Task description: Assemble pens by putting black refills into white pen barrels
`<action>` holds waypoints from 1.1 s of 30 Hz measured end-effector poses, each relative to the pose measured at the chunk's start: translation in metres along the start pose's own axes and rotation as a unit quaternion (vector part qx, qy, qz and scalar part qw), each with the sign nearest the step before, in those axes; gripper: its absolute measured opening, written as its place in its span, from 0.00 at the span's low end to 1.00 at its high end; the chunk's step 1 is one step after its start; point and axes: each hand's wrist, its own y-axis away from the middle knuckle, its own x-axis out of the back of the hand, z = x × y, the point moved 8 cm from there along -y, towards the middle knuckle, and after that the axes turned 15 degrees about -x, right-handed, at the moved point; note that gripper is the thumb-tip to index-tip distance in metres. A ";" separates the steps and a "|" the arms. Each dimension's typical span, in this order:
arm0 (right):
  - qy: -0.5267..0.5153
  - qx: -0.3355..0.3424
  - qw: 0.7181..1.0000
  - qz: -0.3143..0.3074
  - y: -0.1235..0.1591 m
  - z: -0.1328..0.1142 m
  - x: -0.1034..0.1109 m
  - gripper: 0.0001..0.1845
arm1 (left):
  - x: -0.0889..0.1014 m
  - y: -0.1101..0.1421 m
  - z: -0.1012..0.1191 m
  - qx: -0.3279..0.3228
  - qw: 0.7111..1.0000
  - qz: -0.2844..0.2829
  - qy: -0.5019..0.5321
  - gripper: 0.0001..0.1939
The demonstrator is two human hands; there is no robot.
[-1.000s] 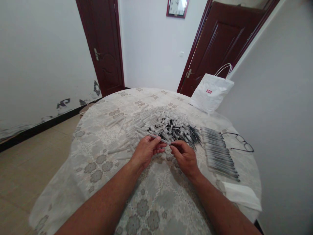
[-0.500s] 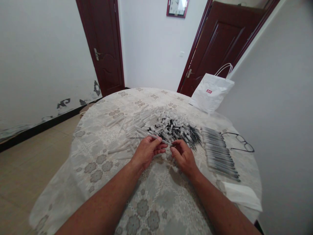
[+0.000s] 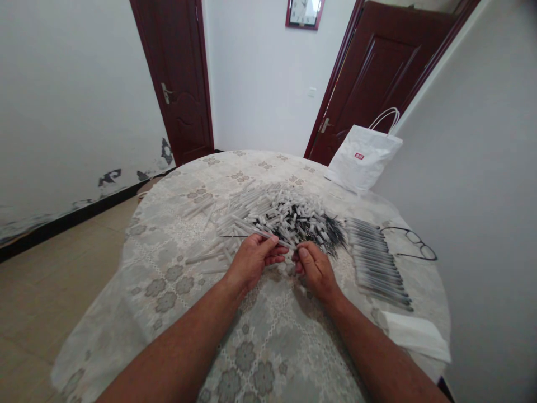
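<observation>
My left hand [image 3: 258, 256] is closed on a slim whitish pen barrel [image 3: 287, 244], thumb on top, with the barrel pointing right. At the barrel's right end my right hand [image 3: 312, 264] pinches with thumb and curled fingers; whatever small part lies in that pinch is hidden. Just beyond both hands spreads a heap of loose pen parts: pale barrels [image 3: 247, 208], short white caps [image 3: 296, 197] and dark thin refills [image 3: 333, 232]. Right of my right hand lies a neat row of assembled-looking pens [image 3: 375, 263], side by side.
A round table with a patterned lace cloth [image 3: 176, 330] carries everything. Glasses [image 3: 413, 243] lie at the right edge, a folded white paper or cloth [image 3: 415, 336] nearer me. A white paper bag [image 3: 364, 157] stands at the back right, by the wall.
My right thumb and fingers have closed more tightly at the barrel's right end, the hand turning slightly. My left hand keeps its place and its hold.
</observation>
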 end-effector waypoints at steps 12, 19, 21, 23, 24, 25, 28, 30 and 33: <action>0.020 -0.010 0.999 -0.023 0.000 0.000 -0.004 0.23 | -0.003 0.001 -0.001 0.006 1.000 -0.009 0.010 0.11; 0.045 0.022 0.998 0.031 0.002 -0.005 0.003 0.13 | -0.001 -0.001 -0.002 0.001 1.000 0.001 0.010 0.11; 0.061 0.024 0.998 0.019 0.002 -0.007 0.001 0.15 | -0.002 0.000 -0.002 0.003 1.000 -0.007 0.013 0.11; 0.060 0.020 0.998 -0.001 0.002 -0.007 -0.002 0.20 | -0.003 0.000 -0.002 0.004 1.000 -0.013 0.012 0.11; 0.054 0.016 0.998 -0.009 0.002 -0.007 -0.002 0.21 | -0.003 0.001 -0.002 0.005 1.000 -0.014 0.012 0.11; 0.048 0.011 0.999 -0.016 0.002 -0.006 -0.003 0.23 | -0.003 0.001 -0.002 0.005 1.000 -0.013 0.011 0.10; 0.033 0.003 0.999 -0.021 0.001 -0.003 -0.003 0.22 | -0.003 0.001 -0.002 0.006 1.000 -0.007 0.009 0.11; 0.031 0.008 0.999 -0.008 0.002 -0.003 0.000 0.17 | -0.002 0.001 -0.002 0.003 1.000 -0.001 0.010 0.12; 0.038 0.017 0.999 0.018 0.002 -0.004 0.004 0.13 | -0.001 0.001 -0.001 0.001 1.000 0.003 0.011 0.12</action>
